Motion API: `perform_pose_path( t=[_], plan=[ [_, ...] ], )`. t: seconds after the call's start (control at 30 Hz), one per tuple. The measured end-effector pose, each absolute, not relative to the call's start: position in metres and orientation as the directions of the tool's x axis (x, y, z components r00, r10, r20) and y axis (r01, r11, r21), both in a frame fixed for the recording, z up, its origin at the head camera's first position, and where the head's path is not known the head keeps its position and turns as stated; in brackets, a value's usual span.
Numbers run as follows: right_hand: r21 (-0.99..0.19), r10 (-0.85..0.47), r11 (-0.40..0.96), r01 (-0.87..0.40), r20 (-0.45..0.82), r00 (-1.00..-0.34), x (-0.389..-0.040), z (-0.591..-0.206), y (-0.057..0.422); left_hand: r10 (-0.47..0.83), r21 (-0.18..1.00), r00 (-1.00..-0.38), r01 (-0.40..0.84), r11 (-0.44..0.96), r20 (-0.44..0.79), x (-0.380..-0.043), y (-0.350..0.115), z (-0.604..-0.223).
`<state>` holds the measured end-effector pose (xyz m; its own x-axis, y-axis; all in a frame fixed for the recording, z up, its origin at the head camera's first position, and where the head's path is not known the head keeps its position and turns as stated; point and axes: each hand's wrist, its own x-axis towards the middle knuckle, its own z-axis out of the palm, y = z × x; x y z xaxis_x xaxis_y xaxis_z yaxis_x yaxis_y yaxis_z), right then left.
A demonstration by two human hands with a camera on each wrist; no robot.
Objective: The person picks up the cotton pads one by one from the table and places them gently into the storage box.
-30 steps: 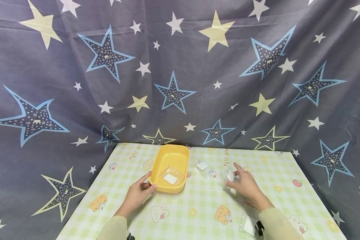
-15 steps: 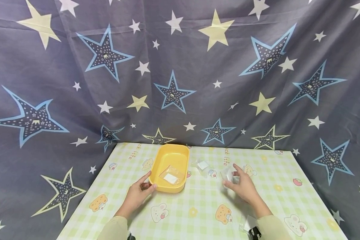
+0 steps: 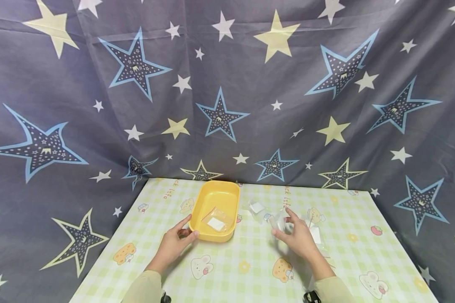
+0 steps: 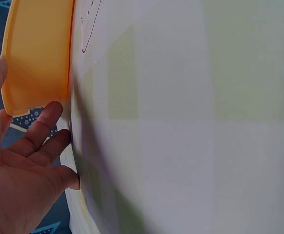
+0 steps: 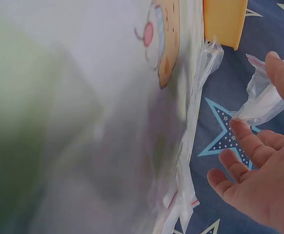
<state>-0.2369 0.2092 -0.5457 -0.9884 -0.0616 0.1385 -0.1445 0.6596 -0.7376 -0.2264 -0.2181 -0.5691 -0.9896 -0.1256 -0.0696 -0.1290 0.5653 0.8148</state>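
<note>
My left hand (image 3: 176, 244) holds the near left corner of a yellow tray (image 3: 233, 198) between thumb and fingers; the left wrist view shows the tray wall (image 4: 39, 48) beside the thumb. Inside the tray lies a small clear bag with a white piece (image 3: 216, 224). My right hand (image 3: 297, 237) pinches a clear zip bag (image 3: 278, 221) above the table, to the right of the tray. In the right wrist view this zip bag (image 5: 266, 100) has a red seal line and something white inside, which I cannot identify.
Between tray and right hand, another clear bag with a white piece (image 3: 256, 207) lies on the checked tablecloth (image 3: 242, 286). One more such bag (image 3: 315, 234) is just right of my right hand. A dark star-patterned curtain (image 3: 227, 63) hangs behind the table.
My right hand has moved a little left toward the tray with the zip bag, uncovering a bag to its right. My left hand and the tray stay in place.
</note>
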Motion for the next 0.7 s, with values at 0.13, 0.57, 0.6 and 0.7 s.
perform_pose_path(
  t=[0.13,0.57,0.6,0.7],
  plan=[
    [-0.742,-0.066,0.655,-0.144,0.134,-0.989,-0.237,-0.544,0.205,-0.123,0.813,-0.99,-0.126,0.568,-0.067,-0.226,-0.218,-0.568],
    [-0.736,-0.081,0.658,-0.16,0.142,-0.987,-0.241,-0.534,0.194,-0.117,0.82,-0.991,-0.124,0.559,-0.07,-0.224,-0.219,-0.568],
    [-0.736,-0.082,0.657,-0.162,0.143,-0.986,-0.241,-0.534,0.193,-0.118,0.819,-0.991,-0.125,0.559,-0.071,-0.224,-0.219,-0.568],
    [-0.741,-0.092,0.649,-0.174,0.151,-0.984,-0.242,-0.531,0.187,-0.117,0.819,-0.991,-0.12,0.562,-0.065,-0.224,-0.219,-0.568]
  ],
)
